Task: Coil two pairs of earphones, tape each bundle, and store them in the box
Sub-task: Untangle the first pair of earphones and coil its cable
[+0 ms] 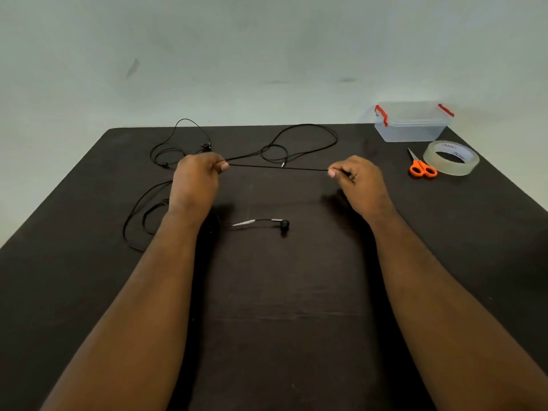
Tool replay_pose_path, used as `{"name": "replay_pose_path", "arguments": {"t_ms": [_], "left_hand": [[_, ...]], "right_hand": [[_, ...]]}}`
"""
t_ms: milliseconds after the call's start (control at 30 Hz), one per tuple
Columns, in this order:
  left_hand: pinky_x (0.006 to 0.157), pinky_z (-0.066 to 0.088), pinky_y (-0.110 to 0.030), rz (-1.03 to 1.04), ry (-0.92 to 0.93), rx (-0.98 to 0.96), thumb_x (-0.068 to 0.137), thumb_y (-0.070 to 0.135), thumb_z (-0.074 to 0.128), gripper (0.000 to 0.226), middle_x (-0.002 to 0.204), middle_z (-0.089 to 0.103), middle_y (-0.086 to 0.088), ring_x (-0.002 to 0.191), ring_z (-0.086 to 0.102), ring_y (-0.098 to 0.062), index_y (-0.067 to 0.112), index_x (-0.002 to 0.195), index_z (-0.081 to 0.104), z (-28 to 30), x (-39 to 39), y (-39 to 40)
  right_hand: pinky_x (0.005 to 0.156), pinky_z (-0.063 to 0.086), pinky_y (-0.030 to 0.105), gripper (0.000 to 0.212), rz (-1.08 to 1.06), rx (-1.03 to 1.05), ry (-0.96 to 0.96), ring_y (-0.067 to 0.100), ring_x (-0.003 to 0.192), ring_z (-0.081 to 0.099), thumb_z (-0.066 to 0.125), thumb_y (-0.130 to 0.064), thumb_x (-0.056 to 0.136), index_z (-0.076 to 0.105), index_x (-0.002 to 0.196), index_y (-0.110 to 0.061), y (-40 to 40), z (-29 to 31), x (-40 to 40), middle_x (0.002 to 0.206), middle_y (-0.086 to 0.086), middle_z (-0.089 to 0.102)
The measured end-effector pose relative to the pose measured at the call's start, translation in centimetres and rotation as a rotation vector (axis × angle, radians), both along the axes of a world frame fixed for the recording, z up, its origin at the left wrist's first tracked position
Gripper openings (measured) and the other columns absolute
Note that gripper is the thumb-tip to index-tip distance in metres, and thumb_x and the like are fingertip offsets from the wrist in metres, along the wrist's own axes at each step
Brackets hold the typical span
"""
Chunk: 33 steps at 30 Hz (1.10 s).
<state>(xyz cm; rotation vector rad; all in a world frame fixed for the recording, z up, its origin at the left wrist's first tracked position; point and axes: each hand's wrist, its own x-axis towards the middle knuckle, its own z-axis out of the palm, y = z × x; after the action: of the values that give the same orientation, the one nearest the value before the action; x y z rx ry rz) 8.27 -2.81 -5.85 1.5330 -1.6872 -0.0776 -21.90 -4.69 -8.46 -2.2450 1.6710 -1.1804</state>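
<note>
Above the dark brown cloth-covered table (296,292), a straight length of thin black earphone cable (278,167) is stretched taut between both hands. Left hand (197,180) pinches one end of the span between thumb and forefinger, other fingers curled in; right hand (360,180) pinches the other end the same way, fist loosely closed. Neither hand is open; each grips only the cable.

Judgement: step in hand is straightening a length before the first coil. To do it well, keep tension light, feed slack from the left side, and lay even loops over one hand so the bundle stays flat enough to tape. Cannot tell which pair the held span belongs to, so loops may cross; separate them before winding.

Rest of the wiring lies loose on the table: black loops at the far side (299,140), a smaller tangle with earbuds far left (178,143), more loops near the left forearm (142,215), and a black earbud with silver plug (283,225) between the arms.

Clear plastic box with red latches (412,126) sits far right, lid on. Just in front: orange-handled scissors (421,167) touching a roll of clear tape (450,158). Nothing coiled, taped or stored yet
</note>
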Motion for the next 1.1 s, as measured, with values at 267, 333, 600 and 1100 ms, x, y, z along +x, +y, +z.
{"name": "replay_pose_path", "arguments": {"t_ms": [267, 333, 600, 1100], "left_hand": [[0.070, 0.041, -0.030, 0.029, -0.042, -0.145, 0.094, 0.014, 0.056, 0.019, 0.080, 0.070, -0.011, 0.080, 0.057, -0.027, 0.002, 0.086, 0.069, 0.1, -0.4, -0.1], [0.070, 0.040, -0.031, 0.053, -0.022, -0.147, 0.096, 0.013, 0.053, 0.019, 0.081, 0.068, -0.009, 0.083, 0.053, -0.025, 0.002, 0.088, 0.067, 0.0, -0.1, 0.1], [0.066, 0.032, -0.020, 0.046, 0.029, -0.161, 0.095, 0.007, 0.051, 0.017, 0.078, 0.066, -0.006, 0.077, 0.054, -0.020, 0.004, 0.083, 0.063, -0.4, -1.3, 0.4], [0.073, 0.045, -0.036, -0.282, -0.106, -0.177, 0.089, 0.015, 0.054, 0.020, 0.081, 0.068, -0.011, 0.082, 0.057, -0.032, 0.001, 0.085, 0.067, 0.1, -4.9, 2.7]], "right_hand": [[0.072, 0.032, 0.025, 0.016, -0.110, -0.058, 0.078, 0.025, 0.081, 0.057, 0.059, -0.022, 0.093, 0.074, 0.092, -0.016, -0.4, -0.2, -0.5, 0.080, 0.000, 0.063], [0.072, 0.030, 0.024, 0.016, -0.150, -0.051, 0.059, 0.025, 0.082, 0.057, 0.059, -0.022, 0.093, 0.073, 0.092, -0.017, -0.4, -0.3, -0.7, 0.081, -0.001, 0.063], [0.079, 0.048, 0.033, 0.016, -0.192, 0.018, -0.027, 0.025, 0.090, 0.061, 0.062, -0.022, 0.092, 0.074, 0.100, -0.014, 0.3, 0.0, -0.5, 0.094, 0.006, 0.068], [0.104, 0.024, 0.038, 0.040, 0.176, -0.005, -0.051, 0.005, 0.121, 0.048, 0.072, -0.038, 0.082, 0.065, 0.121, -0.035, 2.7, 1.1, 7.3, 0.112, -0.025, 0.059]]}}
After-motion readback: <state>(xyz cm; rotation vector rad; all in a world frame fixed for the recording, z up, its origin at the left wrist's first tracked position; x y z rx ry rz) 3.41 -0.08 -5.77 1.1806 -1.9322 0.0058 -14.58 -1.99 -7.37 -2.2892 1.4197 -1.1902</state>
